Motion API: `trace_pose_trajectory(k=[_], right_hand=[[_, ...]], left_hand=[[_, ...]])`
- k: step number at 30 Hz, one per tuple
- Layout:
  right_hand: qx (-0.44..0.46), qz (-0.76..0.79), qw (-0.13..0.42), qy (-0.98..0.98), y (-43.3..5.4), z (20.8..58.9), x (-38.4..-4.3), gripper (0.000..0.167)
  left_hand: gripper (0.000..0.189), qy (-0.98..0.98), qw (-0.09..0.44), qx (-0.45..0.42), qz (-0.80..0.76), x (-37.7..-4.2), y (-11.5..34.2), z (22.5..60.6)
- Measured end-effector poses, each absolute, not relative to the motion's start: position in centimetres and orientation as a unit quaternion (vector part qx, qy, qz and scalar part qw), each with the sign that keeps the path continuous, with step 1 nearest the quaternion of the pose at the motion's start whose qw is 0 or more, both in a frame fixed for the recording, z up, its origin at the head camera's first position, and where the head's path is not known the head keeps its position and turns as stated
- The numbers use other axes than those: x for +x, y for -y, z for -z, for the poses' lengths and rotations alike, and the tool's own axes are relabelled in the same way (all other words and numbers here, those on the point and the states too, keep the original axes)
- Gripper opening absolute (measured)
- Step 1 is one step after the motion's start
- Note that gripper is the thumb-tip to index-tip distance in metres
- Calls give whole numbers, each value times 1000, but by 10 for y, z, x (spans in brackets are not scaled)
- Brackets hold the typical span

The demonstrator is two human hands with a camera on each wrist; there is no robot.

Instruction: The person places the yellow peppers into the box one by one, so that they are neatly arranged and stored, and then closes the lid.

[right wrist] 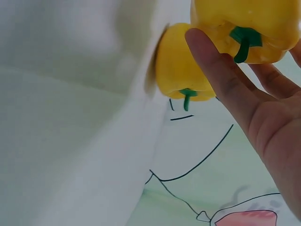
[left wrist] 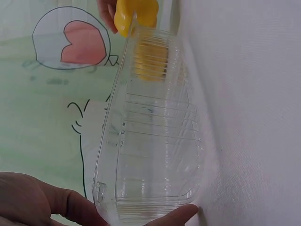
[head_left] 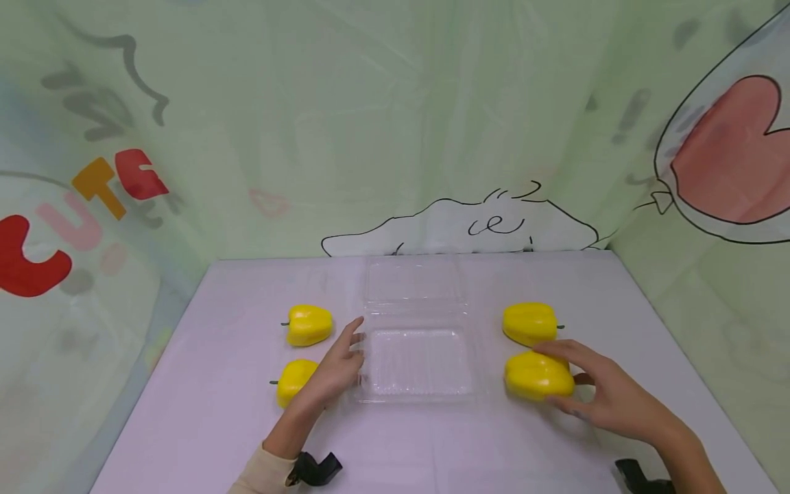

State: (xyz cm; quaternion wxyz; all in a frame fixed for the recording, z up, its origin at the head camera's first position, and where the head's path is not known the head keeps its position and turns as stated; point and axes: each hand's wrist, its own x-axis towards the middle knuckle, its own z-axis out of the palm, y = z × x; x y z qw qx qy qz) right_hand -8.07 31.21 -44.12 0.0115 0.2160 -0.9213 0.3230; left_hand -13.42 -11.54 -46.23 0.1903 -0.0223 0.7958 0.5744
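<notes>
My right hand (head_left: 617, 394) grips a yellow bell pepper (head_left: 537, 376), thumb on its near side and fingers over its far side. In the right wrist view this bell pepper (right wrist: 249, 23) is raised off the table, its green stem towards the palm. Just behind it a second yellow bell pepper (head_left: 529, 323) lies on the table. At the left side of a clear plastic clamshell container (head_left: 416, 401), my left hand (head_left: 336, 374) rests its spread fingers against the wall. The container stands with its lid (head_left: 413, 281) folded back, away from me.
Left of the container lie two more yellow bell peppers: one at the back (head_left: 308, 325), the other (head_left: 295, 381) partly hidden by my left forearm. Printed cloth walls (head_left: 395, 137) enclose the pale table (head_left: 234, 425) at the back and sides.
</notes>
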Motion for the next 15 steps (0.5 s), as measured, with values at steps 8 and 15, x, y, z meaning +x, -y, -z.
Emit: trace_pose_trajectory(k=[8, 15], right_hand=[[224, -320, 21, 920, -304, 430, -83, 72], [243, -317, 37, 916, -292, 421, -85, 70]], left_hand=[[70, -790, 185, -28, -585, -134, 115, 463], [68, -792, 181, -31, -582, -135, 115, 463]])
